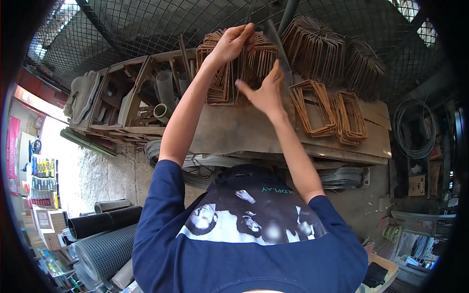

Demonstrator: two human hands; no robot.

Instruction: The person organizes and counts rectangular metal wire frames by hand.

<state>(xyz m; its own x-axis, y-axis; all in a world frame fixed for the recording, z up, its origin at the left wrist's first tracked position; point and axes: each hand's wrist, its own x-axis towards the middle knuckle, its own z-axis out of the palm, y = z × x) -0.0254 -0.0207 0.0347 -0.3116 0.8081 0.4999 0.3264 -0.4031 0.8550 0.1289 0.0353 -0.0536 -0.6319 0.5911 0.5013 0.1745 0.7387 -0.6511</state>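
My left hand point(233, 45) is raised at the top centre, its fingers pinched together. What they hold, if anything, I cannot make out against the dark background. Lower and to the right, my right hand point(267, 93) has its thumb and index finger spread apart, with nothing visible between them. Behind both hands stand rusty rectangular steel stirrups point(218, 82), partly hidden by my hands and arms. A grey flat metal bar point(285, 73) runs upright just right of my right hand. Two bundles of orange-rusted stirrups point(313, 108) lie on the wooden bench top point(229, 131).
Darker stirrups point(317, 49) are stacked at the back right. A wooden compartment rack point(128, 97) holding tubes stands left. Wire coils point(193, 168) lie under the bench, and another coil point(414, 128) hangs right. Mesh rolls point(108, 249) lie lower left; wire mesh point(161, 24) rises behind.
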